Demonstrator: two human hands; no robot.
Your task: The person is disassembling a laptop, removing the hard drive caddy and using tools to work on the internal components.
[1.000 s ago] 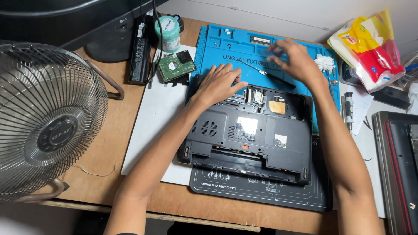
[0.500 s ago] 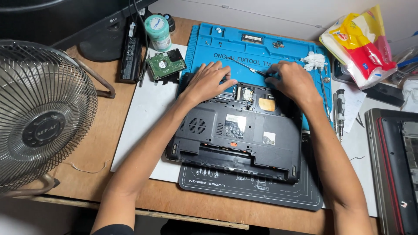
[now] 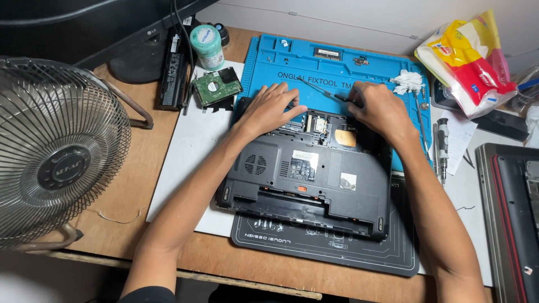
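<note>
In the head view, the black plastic laptop base lies upside down, with its long axis going left to right and its open battery bay toward the person. Its far part rests on the blue silicone repair mat, its near part on the dark grey work mat.

The left hand lies flat on the far left corner of the laptop base, fingers pressed down and a little spread. The right hand is at the far right corner and pinches a thin metal screwdriver, whose shaft points away and to the left over the blue mat.

Left of the laptop base there is free white sheet and wood. Further left stands the round wire-cage fan. Beyond the left corner lie a green bare hard drive and a long black battery pack. Right of the laptop base are a grey precision driver and the edge of another dark laptop, which narrow the room there.
</note>
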